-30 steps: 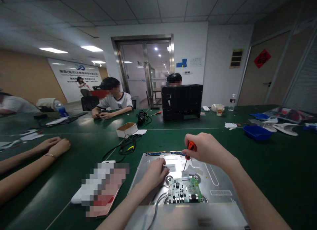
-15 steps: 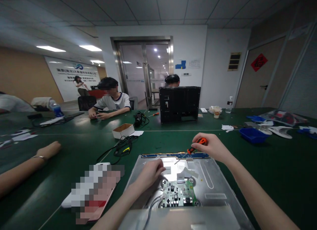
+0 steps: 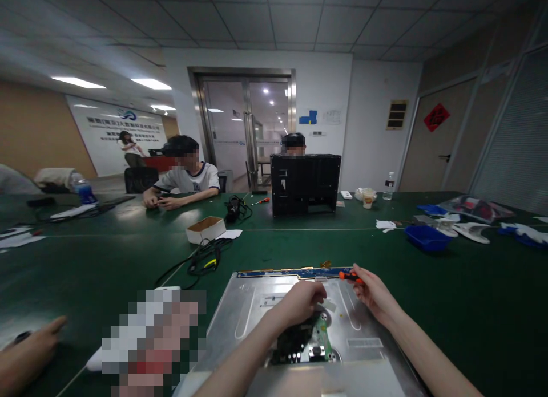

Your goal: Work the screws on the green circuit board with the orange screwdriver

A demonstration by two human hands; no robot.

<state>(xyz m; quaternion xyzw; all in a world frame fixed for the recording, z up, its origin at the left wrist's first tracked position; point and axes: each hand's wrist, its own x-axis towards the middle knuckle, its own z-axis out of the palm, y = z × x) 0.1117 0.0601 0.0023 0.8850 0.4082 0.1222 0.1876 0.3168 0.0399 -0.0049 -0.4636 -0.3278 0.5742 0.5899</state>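
Flat silver metal panel (image 3: pixel 248 308): likely stiff, slick; grasp edges. Right hand (image 3: pixel 374 293) grips orange-black screwdriver (image 3: pixel 349 276); left hand (image 3: pixel 302 300) curled, grip unclear.

To the right of the flat silver metal panel (image 3: pixel 248 311), a hand could pass over a broad bare stretch of green tabletop (image 3: pixel 483 311), bounded farther out by a shallow blue plastic tray (image 3: pixel 428 238). Another bare strip runs between the panel and an upright black rectangular casing (image 3: pixel 306 186). Leftward, tangled black cable (image 3: pixel 199 264), an open white cardboard box (image 3: pixel 205 233) and a co-worker's hand (image 3: pixel 36 348) obstruct. The left hand (image 3: pixel 306 301) and forearm bar the green circuit board (image 3: pixel 322 335) from the left; the right hand (image 3: pixel 373 291), gripping an orange-and-black screwdriver (image 3: pixel 350 276), occupies the panel's far right corner.
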